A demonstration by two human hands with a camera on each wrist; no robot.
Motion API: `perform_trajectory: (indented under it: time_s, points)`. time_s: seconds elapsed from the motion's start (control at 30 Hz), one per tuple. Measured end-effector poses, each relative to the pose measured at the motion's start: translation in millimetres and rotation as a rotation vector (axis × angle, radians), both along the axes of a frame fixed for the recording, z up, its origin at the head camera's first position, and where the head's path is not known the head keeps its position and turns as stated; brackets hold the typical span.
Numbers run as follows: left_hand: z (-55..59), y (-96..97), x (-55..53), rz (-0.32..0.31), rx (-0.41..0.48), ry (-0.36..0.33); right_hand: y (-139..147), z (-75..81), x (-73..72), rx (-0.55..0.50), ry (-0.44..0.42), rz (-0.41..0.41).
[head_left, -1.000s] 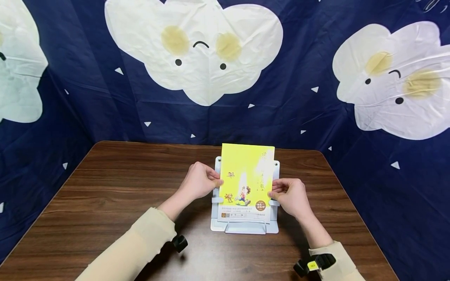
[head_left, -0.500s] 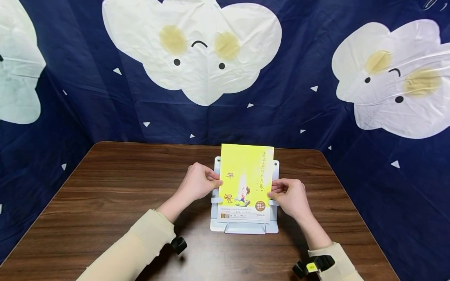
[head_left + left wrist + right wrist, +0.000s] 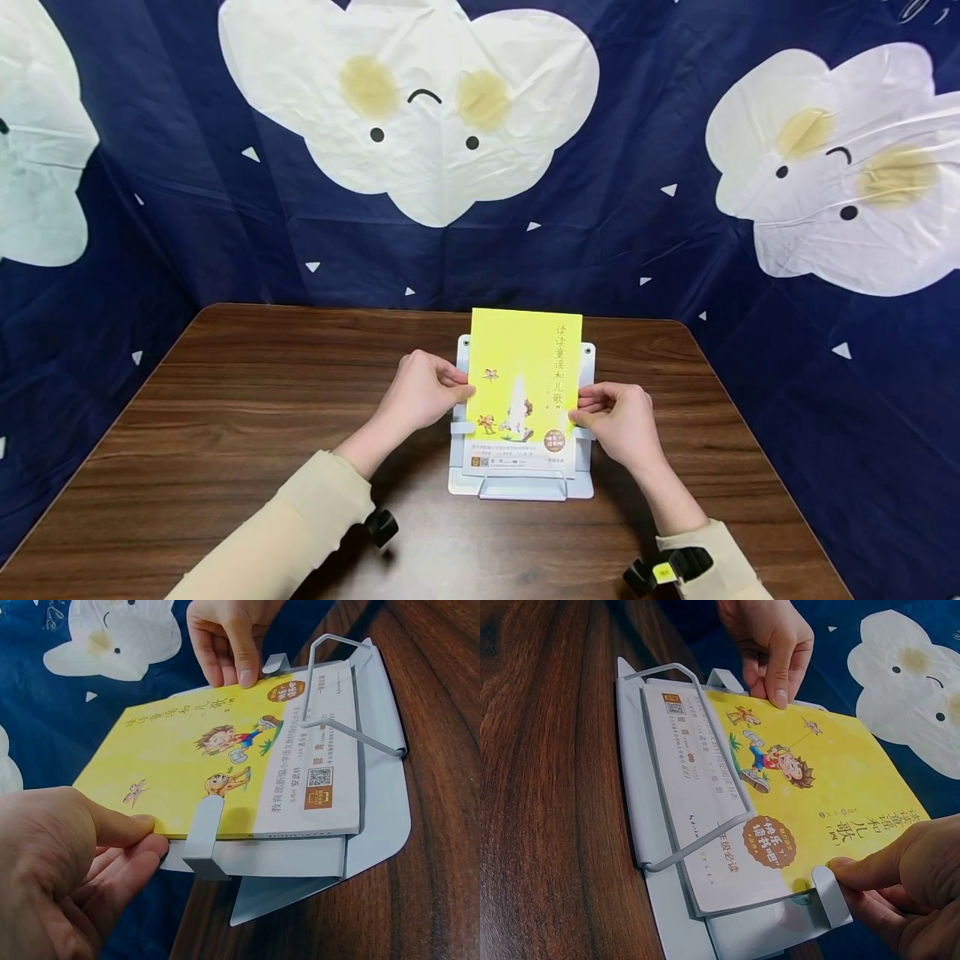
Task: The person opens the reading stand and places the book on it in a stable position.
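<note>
A yellow-covered children's book (image 3: 517, 367) leans on a pale book stand (image 3: 461, 483) on the table, its cover facing me. The stand's wire bar (image 3: 352, 731) crosses the white lower part of the cover, and a side clip (image 3: 206, 832) reaches over the book's edge. My left hand (image 3: 422, 387) pinches the left edge of the book, thumb on the cover. On the opposite edge, my right hand (image 3: 618, 421) pinches the book just above the other clip (image 3: 831, 896). Fingers behind the book are partly hidden.
The brown wooden table (image 3: 225, 433) spreads around the stand. Behind it hangs a dark blue cloth (image 3: 337, 225) with white cloud shapes. Black wrist cameras (image 3: 382, 527) are strapped at both cuffs.
The book has tilted or shifted very slightly, its top edge a touch lower, and the glare on its cover has moved. Both hands keep their places at its edges.
</note>
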State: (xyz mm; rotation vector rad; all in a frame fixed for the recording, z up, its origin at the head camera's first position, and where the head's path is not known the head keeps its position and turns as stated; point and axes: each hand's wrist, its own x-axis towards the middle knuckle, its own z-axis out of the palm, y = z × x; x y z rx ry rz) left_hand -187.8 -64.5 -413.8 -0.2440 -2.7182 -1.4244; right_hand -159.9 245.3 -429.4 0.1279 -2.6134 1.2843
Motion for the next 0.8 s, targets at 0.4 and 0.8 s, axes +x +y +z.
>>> perform_trajectory:
  time_s: [0.4, 0.8]
  points:
    - [0.0, -1.4, -0.5, 0.007, 0.001, 0.017, 3.0, 1.5, 0.9, 0.014, 0.023, 0.003]
    - [5.0, -14.4, -0.4, 0.013, 0.015, 0.115, 8.2, 7.6, 0.1, 0.011, 0.130, -0.027]
